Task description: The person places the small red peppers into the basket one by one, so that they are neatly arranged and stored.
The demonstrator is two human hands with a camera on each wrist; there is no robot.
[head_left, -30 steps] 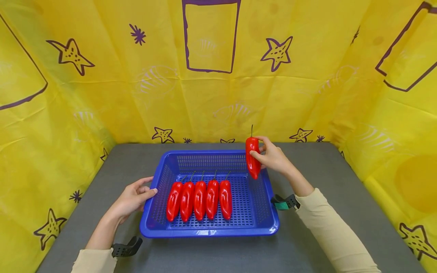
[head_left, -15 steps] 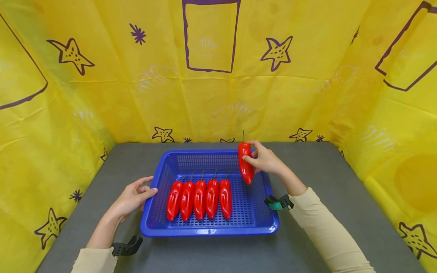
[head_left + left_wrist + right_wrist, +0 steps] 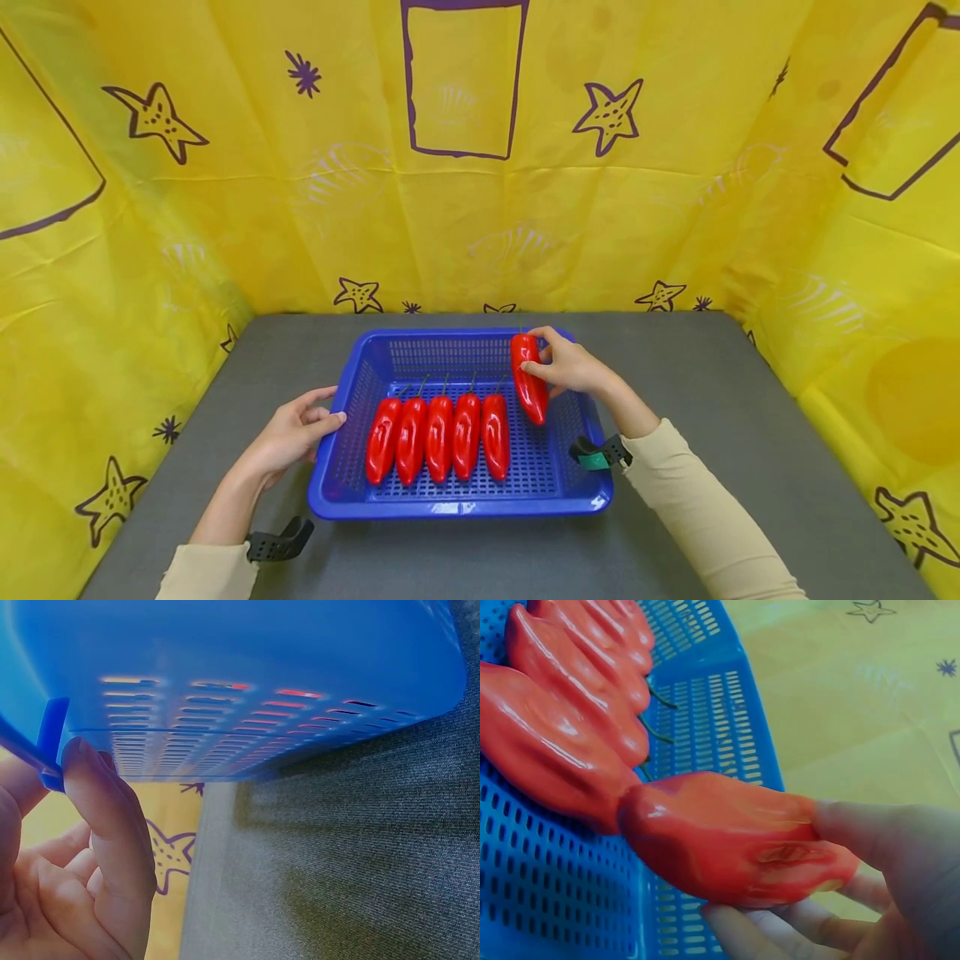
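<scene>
My right hand (image 3: pixel 570 364) pinches a long red chili pepper (image 3: pixel 529 379) between thumb and fingers, stem end up, over the right part of a blue plastic basket (image 3: pixel 457 510). In the right wrist view this held pepper (image 3: pixel 727 840) shows a rough brown patch near the thumb. Several more red peppers (image 3: pixel 439 440) lie side by side in a row on the basket's floor, stems to the back. My left hand (image 3: pixel 296 429) grips the basket's left rim, thumb over the top. The left wrist view shows its fingers (image 3: pixel 105 817) at the rim, outside the slotted wall.
The basket stands on a dark grey table (image 3: pixel 675 392). A yellow cloth (image 3: pixel 465 233) printed with starfish and fish hangs behind and at both sides. Inside the basket, bare slotted floor (image 3: pixel 536 467) shows right of the row.
My right hand has brought the pepper left, toward the front and lower, from above the basket's back right corner to beside the row. The left hand and basket have stayed put.
</scene>
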